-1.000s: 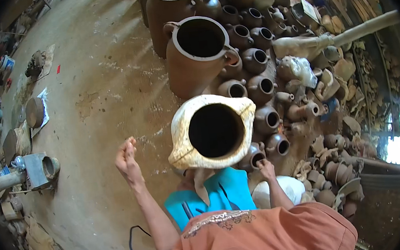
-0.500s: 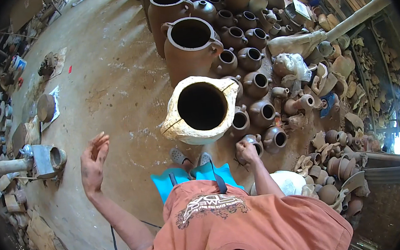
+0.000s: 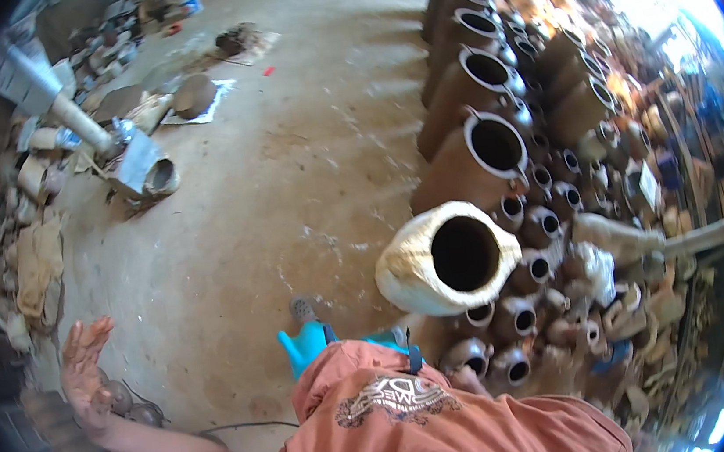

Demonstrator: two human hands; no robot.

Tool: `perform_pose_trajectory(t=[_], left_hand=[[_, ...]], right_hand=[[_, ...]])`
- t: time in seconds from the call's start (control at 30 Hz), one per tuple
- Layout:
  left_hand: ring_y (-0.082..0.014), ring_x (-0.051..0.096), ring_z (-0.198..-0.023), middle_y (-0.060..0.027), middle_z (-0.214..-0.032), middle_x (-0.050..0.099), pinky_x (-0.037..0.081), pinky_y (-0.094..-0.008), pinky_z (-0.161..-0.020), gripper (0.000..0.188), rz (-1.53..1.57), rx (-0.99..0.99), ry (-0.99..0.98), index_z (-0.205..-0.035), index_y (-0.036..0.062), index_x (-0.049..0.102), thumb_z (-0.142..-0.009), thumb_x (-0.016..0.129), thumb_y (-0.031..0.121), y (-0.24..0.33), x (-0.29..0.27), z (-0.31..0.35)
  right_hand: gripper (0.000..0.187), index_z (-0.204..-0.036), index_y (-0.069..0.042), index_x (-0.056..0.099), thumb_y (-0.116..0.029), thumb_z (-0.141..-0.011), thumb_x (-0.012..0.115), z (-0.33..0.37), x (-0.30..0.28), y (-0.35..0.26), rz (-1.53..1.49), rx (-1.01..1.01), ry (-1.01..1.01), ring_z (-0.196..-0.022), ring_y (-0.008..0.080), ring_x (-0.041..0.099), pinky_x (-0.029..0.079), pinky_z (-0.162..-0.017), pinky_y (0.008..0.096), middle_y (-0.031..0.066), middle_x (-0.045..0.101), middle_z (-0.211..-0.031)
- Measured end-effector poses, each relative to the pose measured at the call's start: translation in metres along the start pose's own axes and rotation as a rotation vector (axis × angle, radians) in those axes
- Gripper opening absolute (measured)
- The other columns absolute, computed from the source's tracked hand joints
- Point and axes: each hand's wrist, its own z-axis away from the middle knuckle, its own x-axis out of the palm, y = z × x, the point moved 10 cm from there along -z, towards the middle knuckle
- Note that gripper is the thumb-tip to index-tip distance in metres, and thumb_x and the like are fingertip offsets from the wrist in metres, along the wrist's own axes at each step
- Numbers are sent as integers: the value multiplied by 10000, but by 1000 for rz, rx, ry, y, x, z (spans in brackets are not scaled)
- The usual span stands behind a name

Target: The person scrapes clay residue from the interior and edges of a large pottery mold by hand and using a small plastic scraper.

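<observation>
Spreading its fingers at the lower left of the frame, the left hand (image 3: 86,370) is open, palm bare, near some small dark pots (image 3: 146,414). The right hand (image 3: 467,381), low and right of centre, is largely covered by the orange shirt (image 3: 399,412); I cannot tell whether it is open or closed. It lies just beside a small brown jar (image 3: 457,354), whose dark mouth faces the lower right, though contact is unclear. Right of centre, above that jar, stands a big cream-white vessel (image 3: 418,260) with a wide round mouth. Tall brown jars (image 3: 459,163) line up behind it toward the top, along the concrete floor (image 3: 232,248).
</observation>
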Motion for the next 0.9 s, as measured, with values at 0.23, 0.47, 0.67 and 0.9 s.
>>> perform_pose_trajectory(t=[0.23, 0.47, 0.67, 0.9], left_hand=[[-313, 498, -1382, -202, -1469, 523, 334, -452, -1182, 850, -218, -260, 613, -1563, -14, 316, -981, 585, 544, -47, -214, 118], [-281, 491, -1374, -144, -1478, 516, 340, -426, -1164, 687, -63, -528, 1149, -1567, 99, 352, -1023, 518, 486, -251, -332, 135], [-292, 443, -1403, -125, -1514, 467, 322, -431, -1179, 759, 171, -716, 834, -1589, 144, 272, -998, 488, 567, -434, -216, -62], [-305, 388, -1435, -103, -1557, 410, 301, -437, -1196, 843, 307, -877, 182, -1615, 195, 180, -968, 453, 662, -540, -18, -266]], right_hand=[[523, -1210, -51, 712, -472, -902, 675, -10, -20, -189, 121, -42, -153, -1110, 402, 678, 536, -967, 439, 254, 705, -1167], [377, -1211, -92, 726, -327, -927, 648, -85, -25, -336, 47, -84, -187, -1080, 320, 703, 557, -934, 409, 159, 730, -1169], [380, -1216, -137, 725, -369, -930, 631, -128, -75, -488, -35, -82, 53, -1032, 385, 706, 565, -903, 457, 201, 728, -1135], [344, -1163, -121, 737, -333, -921, 616, -200, -85, -533, -91, 70, 21, -1016, 407, 699, 571, -884, 483, 211, 723, -1133]])
